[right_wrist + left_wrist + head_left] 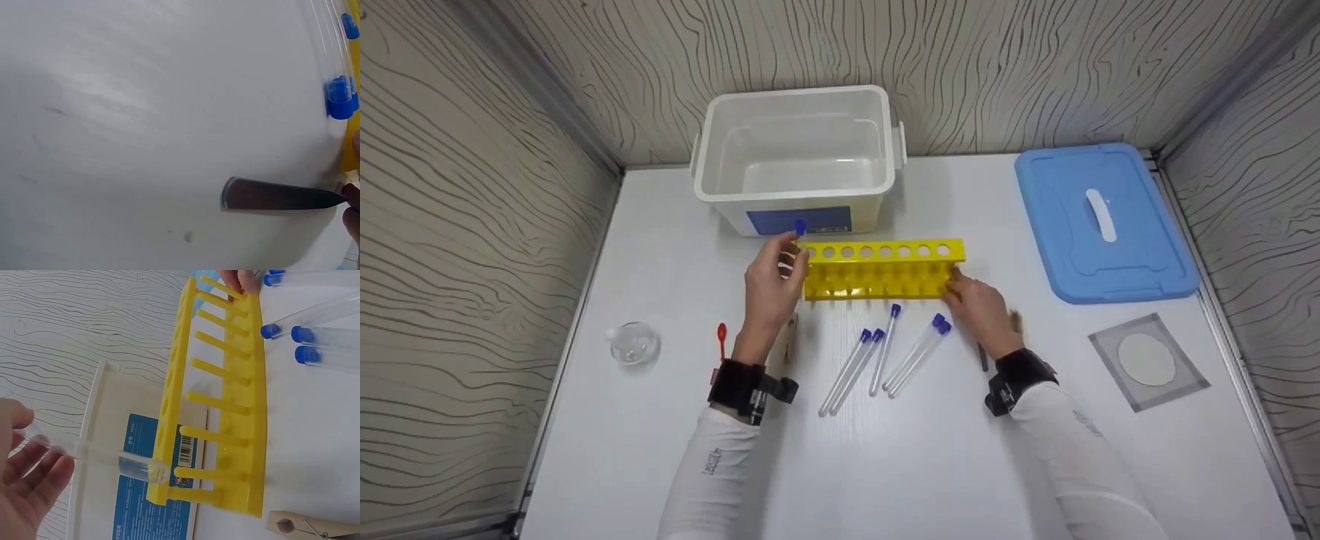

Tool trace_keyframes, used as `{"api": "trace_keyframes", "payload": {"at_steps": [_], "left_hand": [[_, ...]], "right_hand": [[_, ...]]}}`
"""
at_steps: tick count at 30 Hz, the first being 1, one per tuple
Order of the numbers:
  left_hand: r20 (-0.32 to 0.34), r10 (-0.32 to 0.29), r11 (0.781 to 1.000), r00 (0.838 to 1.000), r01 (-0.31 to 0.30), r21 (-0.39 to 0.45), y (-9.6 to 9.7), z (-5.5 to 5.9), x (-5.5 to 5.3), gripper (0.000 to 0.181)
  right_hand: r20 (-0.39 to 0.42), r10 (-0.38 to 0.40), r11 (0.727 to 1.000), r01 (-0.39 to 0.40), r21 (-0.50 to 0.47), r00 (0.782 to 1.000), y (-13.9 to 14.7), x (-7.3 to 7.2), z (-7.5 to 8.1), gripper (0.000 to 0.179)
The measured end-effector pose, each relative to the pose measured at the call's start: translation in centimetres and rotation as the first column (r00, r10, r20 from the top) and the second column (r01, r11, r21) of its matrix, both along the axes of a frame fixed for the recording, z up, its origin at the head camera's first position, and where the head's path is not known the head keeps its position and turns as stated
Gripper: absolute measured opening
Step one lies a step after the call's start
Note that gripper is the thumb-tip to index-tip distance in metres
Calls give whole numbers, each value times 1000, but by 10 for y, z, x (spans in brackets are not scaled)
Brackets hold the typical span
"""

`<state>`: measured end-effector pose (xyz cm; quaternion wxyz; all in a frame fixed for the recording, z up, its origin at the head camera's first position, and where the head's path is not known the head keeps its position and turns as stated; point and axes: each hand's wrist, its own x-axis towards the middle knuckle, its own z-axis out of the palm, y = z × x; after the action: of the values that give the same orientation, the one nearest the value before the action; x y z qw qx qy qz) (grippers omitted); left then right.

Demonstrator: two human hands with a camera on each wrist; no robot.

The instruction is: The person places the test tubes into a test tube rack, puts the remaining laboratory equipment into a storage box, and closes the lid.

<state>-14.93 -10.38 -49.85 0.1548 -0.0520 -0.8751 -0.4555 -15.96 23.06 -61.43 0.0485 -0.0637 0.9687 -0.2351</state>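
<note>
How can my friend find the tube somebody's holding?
Find the big white tub, then the yellow rack in front of it. At the rack's left end, the left hand holds a blue-capped tube. The other five tubes lie on the table.

On the white box (795, 196), a blue label (145, 502) is seen with a barcode (186, 454), a blurry short code (132, 434) that starts with Y, and tiny print (140, 520). Sleeve marks (712, 461) cannot be read.

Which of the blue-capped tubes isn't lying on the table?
The tube in the left hand, at the left end of the yellow rack; the other five tubes lie on the table.
</note>
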Motion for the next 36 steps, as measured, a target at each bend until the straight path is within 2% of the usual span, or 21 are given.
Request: {"api": "trace_keyframes", "payload": {"at_steps": [8,18,25,31,36], "left_hand": [[-105,-37,999,994,36,-4,9,13,-16,31],[-53,-18,1000,998,18,-11,11,10,-38,28],[-45,-6,1000,999,5,-13,10,6,-43,25],[5,-3,1000,1000,3,17,10,-1,-46,25],[1,-11,999,1000,11,36,10,-6,-48,27]], "right_hand": [[-34,-9,999,7,-46,999,1,2,0,32],[-16,-2,999,2,-49,1000,2,3,0,32],[-37,8,999,-10,-50,999,0,3,0,32],[-61,16,999,-19,-40,998,0,4,0,31],[-100,31,999,-33,-13,994,1,4,-3,29]]}}
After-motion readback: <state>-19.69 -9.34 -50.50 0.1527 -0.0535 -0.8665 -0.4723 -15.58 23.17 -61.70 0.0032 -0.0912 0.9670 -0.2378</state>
